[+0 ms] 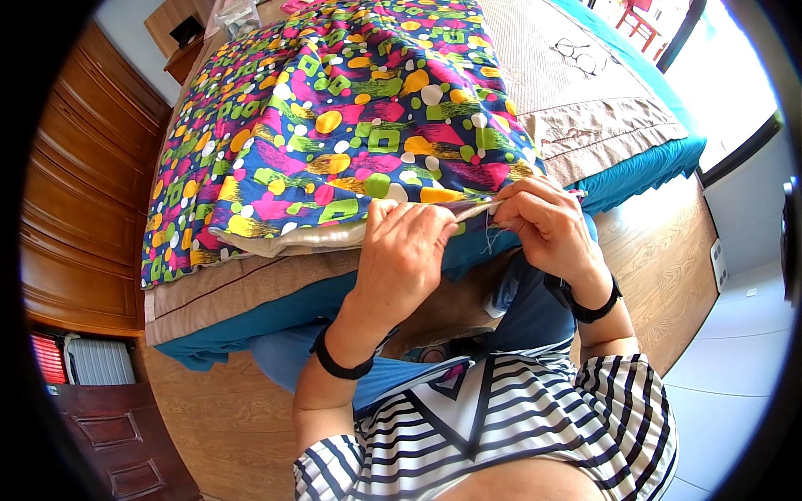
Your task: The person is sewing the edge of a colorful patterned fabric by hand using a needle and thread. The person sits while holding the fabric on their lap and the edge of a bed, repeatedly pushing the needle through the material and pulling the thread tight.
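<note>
A quilt cover (359,125) with colourful blots on dark blue lies over the bed, its near edge running toward me. My left hand (408,246) is closed on that edge, fingers pinching the fabric where a white lining (322,238) shows. To its right, my right hand (547,221) pinches the same edge near the corner. Between the hands the edge is drawn fairly straight, and loose white threads (489,238) dangle beside the right fingers. Whether a needle or other small tool is in the right fingers cannot be seen.
Beige bedding (601,108) and a teal bed skirt (635,175) lie under the cover. A pair of glasses (576,57) rests on the bed at the far right. Wooden wardrobe doors (92,184) stand on the left, and a clear plastic bag (241,18) sits at the far left.
</note>
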A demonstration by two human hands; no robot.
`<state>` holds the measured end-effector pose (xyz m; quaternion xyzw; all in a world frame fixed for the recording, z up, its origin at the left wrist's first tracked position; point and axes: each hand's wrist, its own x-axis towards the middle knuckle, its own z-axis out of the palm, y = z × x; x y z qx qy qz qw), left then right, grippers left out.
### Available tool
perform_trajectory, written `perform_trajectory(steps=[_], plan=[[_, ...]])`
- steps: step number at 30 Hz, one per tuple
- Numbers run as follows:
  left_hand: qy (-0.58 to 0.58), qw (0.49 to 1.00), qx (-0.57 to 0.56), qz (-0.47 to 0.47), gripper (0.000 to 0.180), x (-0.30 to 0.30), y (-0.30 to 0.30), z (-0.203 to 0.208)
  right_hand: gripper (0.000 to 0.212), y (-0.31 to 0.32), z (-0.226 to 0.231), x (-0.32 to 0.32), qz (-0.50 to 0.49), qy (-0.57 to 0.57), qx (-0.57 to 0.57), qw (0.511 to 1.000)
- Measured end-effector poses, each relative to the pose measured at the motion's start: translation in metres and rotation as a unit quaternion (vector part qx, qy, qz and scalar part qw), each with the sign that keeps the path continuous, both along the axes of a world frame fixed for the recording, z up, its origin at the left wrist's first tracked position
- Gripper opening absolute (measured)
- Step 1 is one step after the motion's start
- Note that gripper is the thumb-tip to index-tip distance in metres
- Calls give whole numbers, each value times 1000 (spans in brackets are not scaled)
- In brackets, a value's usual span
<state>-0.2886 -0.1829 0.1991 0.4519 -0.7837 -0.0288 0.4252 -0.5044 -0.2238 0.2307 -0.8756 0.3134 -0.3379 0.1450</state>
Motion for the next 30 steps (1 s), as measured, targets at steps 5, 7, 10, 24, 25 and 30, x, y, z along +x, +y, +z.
perform_trajectory(steps=[5, 7, 10, 24, 25, 30], plan=[[18, 999, 15, 50, 24, -7, 0, -1, 15, 0, 1, 0, 17, 10, 4, 1000], [-5, 998, 10, 57, 27, -8, 0, -2, 18, 0, 1, -2, 26, 17, 7, 999], [-23, 998, 2, 63, 21, -9, 0, -2, 19, -1, 0, -3, 31, 14, 13, 999], [18, 1000, -22, -9, 2, -5, -13, -8, 8, -3, 4, 0, -5, -19, 78, 997], [16, 1000, -14, -11, 3, -4, -14, -7, 8, -4, 3, 1, -8, -22, 76, 997], [47, 998, -14, -29, 2, -2, -18, -8, 7, -4, 2, 5, -22, -32, 86, 996]])
